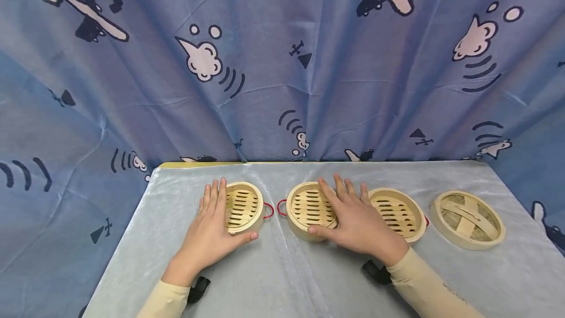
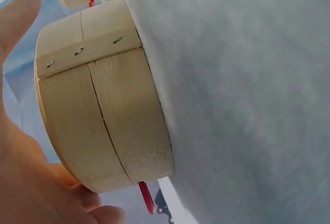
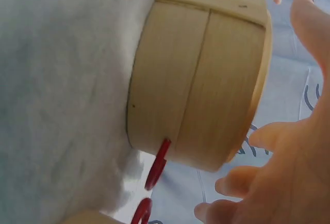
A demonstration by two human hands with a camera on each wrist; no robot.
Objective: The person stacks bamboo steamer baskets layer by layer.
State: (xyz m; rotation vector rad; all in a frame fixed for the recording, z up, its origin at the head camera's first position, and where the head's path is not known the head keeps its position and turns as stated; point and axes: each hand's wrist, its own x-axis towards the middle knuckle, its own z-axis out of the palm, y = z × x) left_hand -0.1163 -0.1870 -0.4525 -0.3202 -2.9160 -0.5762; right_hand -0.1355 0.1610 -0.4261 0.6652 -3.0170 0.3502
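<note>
A small round bamboo steamer basket (image 1: 240, 208) with a slatted base and red side handles stands on the left part of the table. My left hand (image 1: 205, 239) lies along its left side, fingers extended and thumb out by the near rim. A similar steamer basket (image 1: 307, 208) is to its right, the facing red handles close together. Over that one's right side my right hand (image 1: 359, 222) spreads its fingers, thumb towards the near rim. In the right wrist view, the fingers (image 3: 278, 133) are around the rim side of the basket wall (image 3: 196, 79); contact is unclear.
Right of my right hand is a third slatted steamer basket (image 1: 397, 216), partly covered by the hand. A woven bamboo lid (image 1: 468, 220) with a crossing band lies farther right. A grey cloth covers the table (image 1: 265, 278); a blue patterned curtain (image 1: 265, 63) hangs behind.
</note>
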